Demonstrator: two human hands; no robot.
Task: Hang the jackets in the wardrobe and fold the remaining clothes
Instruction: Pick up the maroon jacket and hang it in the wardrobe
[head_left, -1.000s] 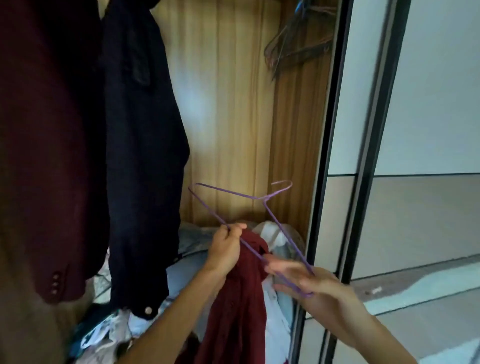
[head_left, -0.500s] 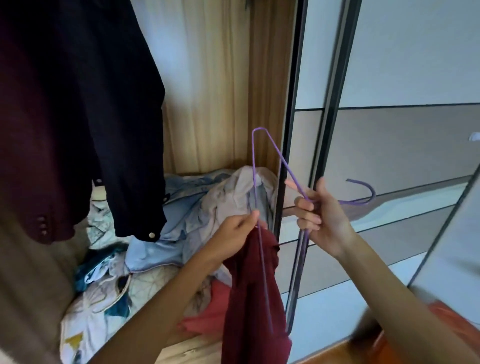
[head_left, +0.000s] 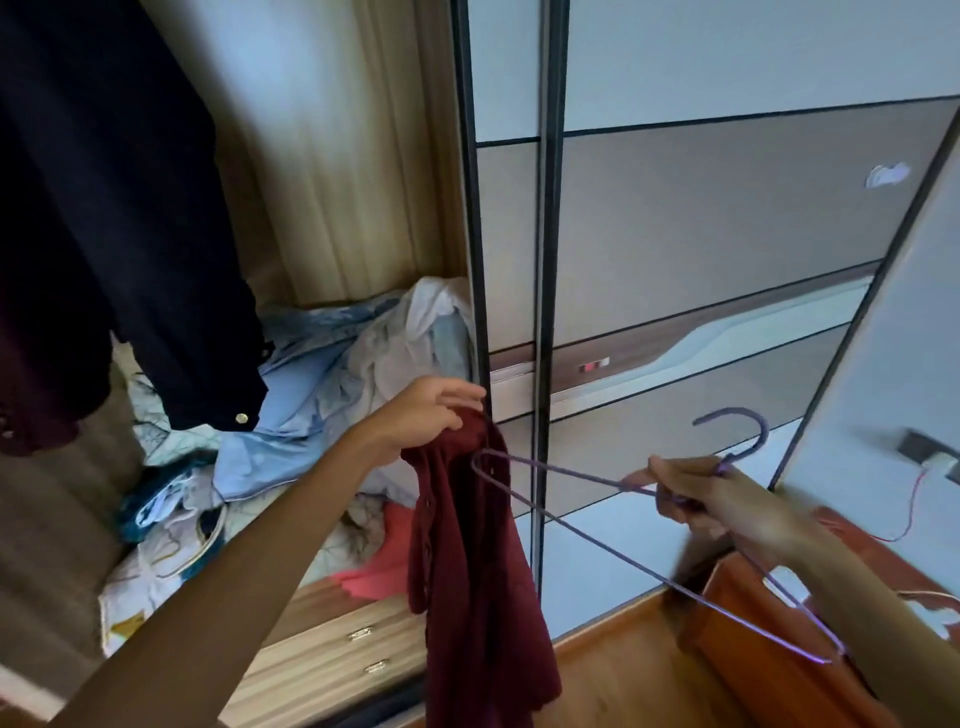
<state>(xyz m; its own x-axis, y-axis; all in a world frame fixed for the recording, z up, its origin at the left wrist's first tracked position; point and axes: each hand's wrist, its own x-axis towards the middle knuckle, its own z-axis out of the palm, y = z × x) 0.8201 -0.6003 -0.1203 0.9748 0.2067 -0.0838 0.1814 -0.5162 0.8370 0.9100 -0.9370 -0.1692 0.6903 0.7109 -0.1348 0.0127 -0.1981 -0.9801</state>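
My left hand (head_left: 423, 413) grips the top of a dark red jacket (head_left: 470, 566), which hangs straight down in front of the wardrobe. My right hand (head_left: 698, 496) holds a purple wire hanger (head_left: 587, 530) near the base of its hook. The hanger lies almost flat, one corner close to the red jacket. A navy jacket (head_left: 130, 208) and a maroon jacket (head_left: 36, 384) hang inside the wardrobe at the upper left.
A heap of loose clothes (head_left: 322, 395) lies on the wardrobe shelf above wooden drawers (head_left: 332, 644). Sliding doors (head_left: 675, 260) with dark frames stand to the right. An orange-brown piece of furniture (head_left: 753, 639) and a red cable (head_left: 909, 509) sit at the lower right.
The view has swung right and down. My right hand has carried the hanger out to the right and tipped it from upright to nearly flat. My left hand still holds the red jacket.
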